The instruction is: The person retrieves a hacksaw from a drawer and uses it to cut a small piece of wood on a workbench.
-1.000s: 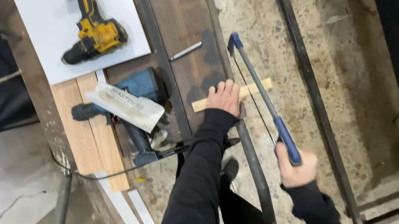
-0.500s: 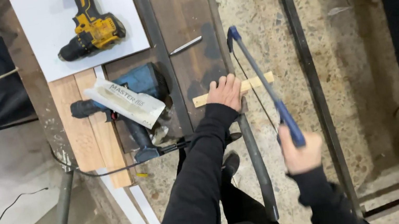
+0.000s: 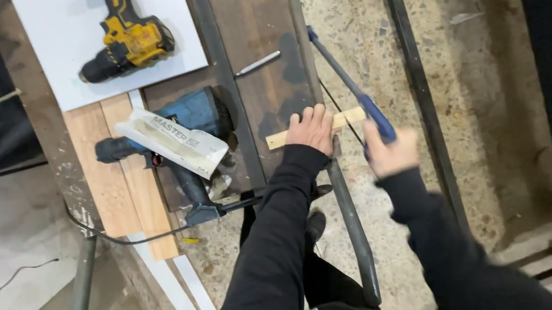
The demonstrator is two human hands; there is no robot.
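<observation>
My left hand (image 3: 312, 130) presses flat on a thin light wooden strip (image 3: 348, 118) that lies across a dark workbench top (image 3: 257, 26) and sticks out past its metal edge rail (image 3: 299, 35). My right hand (image 3: 392, 153) grips the blue handle of a hacksaw (image 3: 354, 92). The saw's frame runs up and away to the left, and its blade meets the strip just right of my left hand. Both arms wear black sleeves.
A blue corded power tool (image 3: 197, 116) lies left of my hand with a white packet (image 3: 172, 143) on it. A yellow and black cordless drill (image 3: 124, 43) rests on a white board (image 3: 59, 71). Pale planks (image 3: 118, 193) and a cable (image 3: 156, 232) lie left; metal bars (image 3: 418, 83) cross the speckled floor.
My right hand has pushed the hacksaw forward along the cut, closer to the wooden strip. My left hand stays pressed on the strip.
</observation>
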